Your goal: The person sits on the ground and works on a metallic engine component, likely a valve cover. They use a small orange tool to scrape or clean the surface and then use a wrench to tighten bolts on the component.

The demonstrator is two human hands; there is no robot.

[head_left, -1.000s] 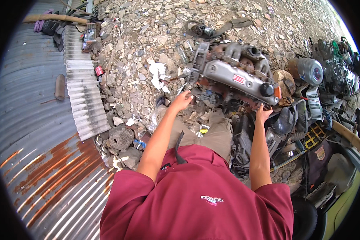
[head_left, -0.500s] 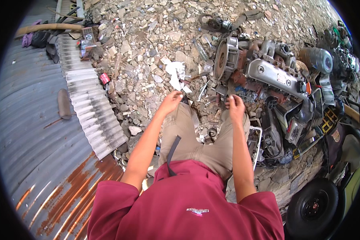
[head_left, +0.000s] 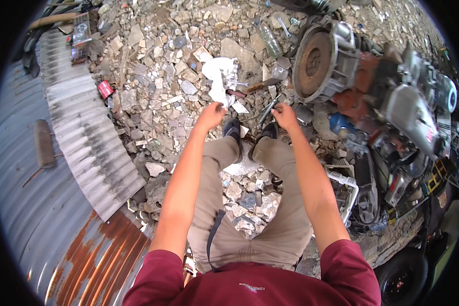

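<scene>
My left hand (head_left: 210, 116) hangs low over the rubble with its fingers loosely bent and nothing visible in them. Its fingertips are close to the lower end of a crumpled white cloth (head_left: 217, 74); whether they touch it, I cannot tell. My right hand (head_left: 285, 116) is held out beside a slim metal hand tool (head_left: 266, 113) lying on the stones. Those fingers are also bent, slightly apart, and I see nothing held. A small spanner (head_left: 238, 83) rests by the cloth, next to a brownish rusty strip (head_left: 262, 85). My dark shoes (head_left: 232, 130) stand just below the hands.
To the right sits a large engine with a rusty flywheel (head_left: 315, 64) and a metal valve cover (head_left: 410, 115). Another spanner (head_left: 284, 27) and a plastic bottle (head_left: 270, 40) lie farther off. Corrugated sheeting (head_left: 81, 122) and a red can (head_left: 105, 89) are at the left.
I have bent lower, so the ground looks nearer. My right hand has come inward to the slim tool; my left hand stays near the cloth. The view has shifted, with the engine farther right.
</scene>
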